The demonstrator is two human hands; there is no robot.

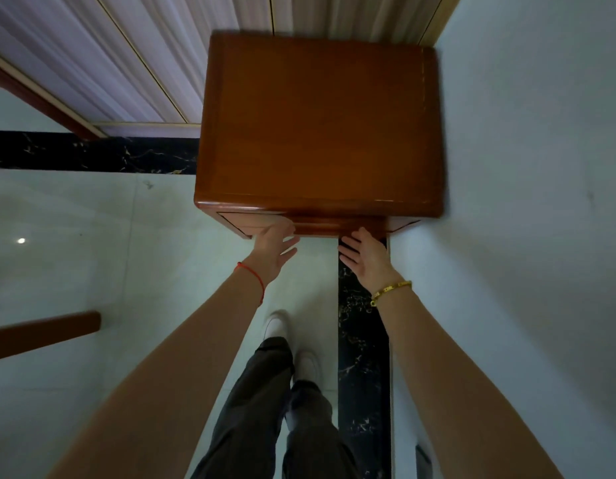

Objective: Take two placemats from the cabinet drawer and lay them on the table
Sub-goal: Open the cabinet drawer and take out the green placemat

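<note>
Both hands relaxed, grasping nothing: left hand (273, 248), right hand (365, 257) at cabinet (317, 133) drawer front (261, 224), contact unclear.

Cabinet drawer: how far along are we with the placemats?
Done: only the approach; the person stands at the cabinet. No placemat shows. In hand: the left hand and right hand, both open with fingers spread, reach at the drawer front, which looks shut. Remaining: open the drawer, take out two placemats, lay them on the table.
</note>
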